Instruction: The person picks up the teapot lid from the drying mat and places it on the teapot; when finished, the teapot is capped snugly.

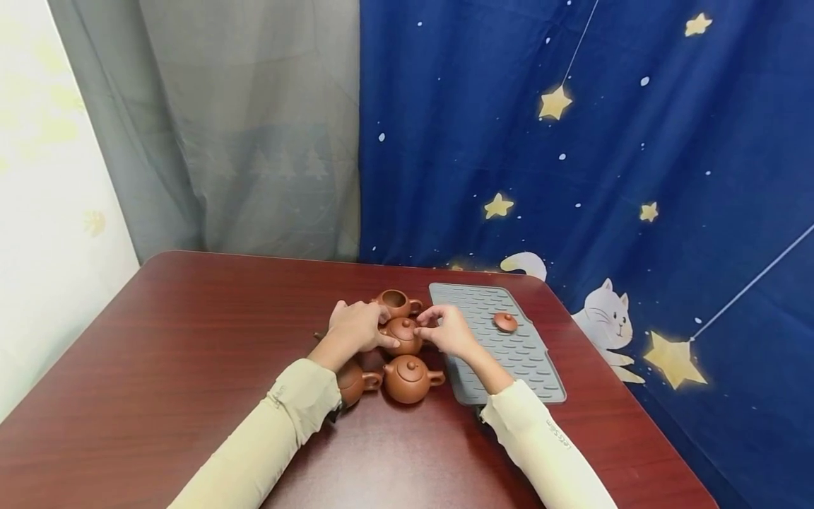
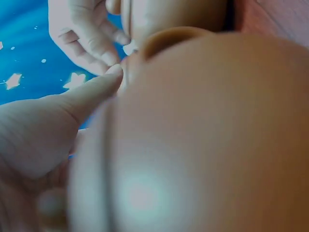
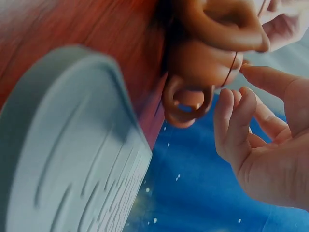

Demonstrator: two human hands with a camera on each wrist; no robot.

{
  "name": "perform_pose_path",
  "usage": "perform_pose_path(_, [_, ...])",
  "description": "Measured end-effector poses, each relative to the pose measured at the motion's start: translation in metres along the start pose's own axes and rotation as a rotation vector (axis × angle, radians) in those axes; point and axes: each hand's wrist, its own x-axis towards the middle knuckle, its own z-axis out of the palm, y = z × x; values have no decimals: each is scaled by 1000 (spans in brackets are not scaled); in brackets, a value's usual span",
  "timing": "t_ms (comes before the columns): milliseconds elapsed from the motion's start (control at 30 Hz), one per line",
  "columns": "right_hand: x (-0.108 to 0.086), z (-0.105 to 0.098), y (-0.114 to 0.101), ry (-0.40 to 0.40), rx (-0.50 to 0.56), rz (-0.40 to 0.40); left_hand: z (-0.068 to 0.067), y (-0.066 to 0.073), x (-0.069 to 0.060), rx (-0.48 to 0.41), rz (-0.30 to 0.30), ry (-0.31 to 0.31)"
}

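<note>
A brown clay teapot (image 1: pixel 403 345) with its lid on stands in the middle of a cluster of teapots. My left hand (image 1: pixel 356 326) holds this teapot from its spout side, thumb in front and fingers behind. At the handle side my right hand (image 1: pixel 448 331) has its loosely bent fingers at the lid's edge. A gap shows between its index finger (image 3: pixel 268 79) and thumb in the right wrist view. Behind stands a lidless teapot (image 1: pixel 396 304), its mouth open upward. In the left wrist view a near teapot (image 2: pixel 203 135) hides much of the left hand.
A lidded teapot (image 1: pixel 407 385) stands in front, and another teapot (image 1: pixel 352 385) is partly covered by the left sleeve. On the right lies a grey ridged mat (image 1: pixel 473 300) bearing a loose teapot lid (image 1: pixel 505 322). The dark red table (image 1: pixel 222 318) reaches back to curtains.
</note>
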Motion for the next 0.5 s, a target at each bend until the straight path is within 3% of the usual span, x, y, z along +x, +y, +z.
perform_pose_path(267, [-10,-27,11,46,-76,33,-18,-3,-2,-17,6,6])
perform_pose_path(500, [-16,-51,18,98,-130,47,-31,-20,3,-72,16,28])
